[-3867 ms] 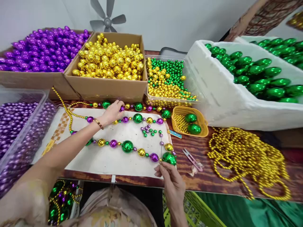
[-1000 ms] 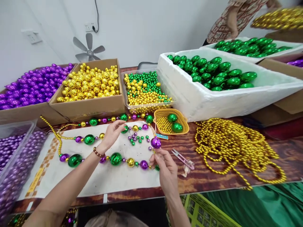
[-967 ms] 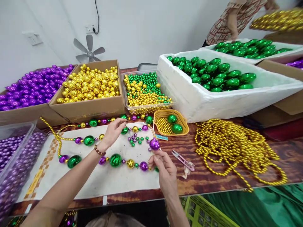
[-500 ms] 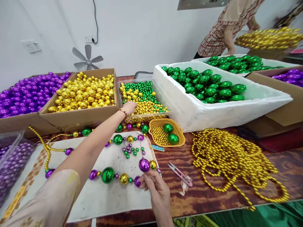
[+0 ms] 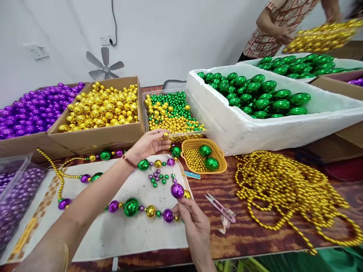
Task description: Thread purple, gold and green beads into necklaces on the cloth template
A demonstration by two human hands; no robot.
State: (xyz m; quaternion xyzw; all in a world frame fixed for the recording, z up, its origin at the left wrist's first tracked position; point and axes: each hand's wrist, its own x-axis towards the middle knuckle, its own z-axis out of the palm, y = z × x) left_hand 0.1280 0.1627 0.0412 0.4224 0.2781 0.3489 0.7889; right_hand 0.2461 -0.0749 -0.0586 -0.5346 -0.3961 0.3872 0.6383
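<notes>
My left hand (image 5: 149, 145) is half curled, palm turned up, just in front of the clear plastic bin (image 5: 208, 126). A small gold bead (image 5: 166, 134) sits at its thumb and fingertips. My right hand (image 5: 195, 223) is closed in a pinch on the bead garland (image 5: 131, 207), between a purple bead (image 5: 168, 215) and a larger purple bead (image 5: 177, 190); the exact grip point is hidden by the fingers. The garland, of purple, green and gold beads, lies looped over a white cloth (image 5: 147, 241). Loose small green and purple beads (image 5: 159, 176) lie inside its loop.
A yellow basket (image 5: 224, 164) holds gold beads and two green ones. Pink-handled snips (image 5: 221, 208) and gold bead strands (image 5: 289, 196) lie to the right. Cardboard boxes (image 5: 96, 141) and white foam boxes (image 5: 272, 136) stand behind. A co-worker (image 5: 278, 30) handles gold beads.
My left hand has drawn back from the bead bin toward me and turned palm up, a gold bead at its fingertips. My right hand keeps its pinch. The co-worker's hands and gold beads have moved.
</notes>
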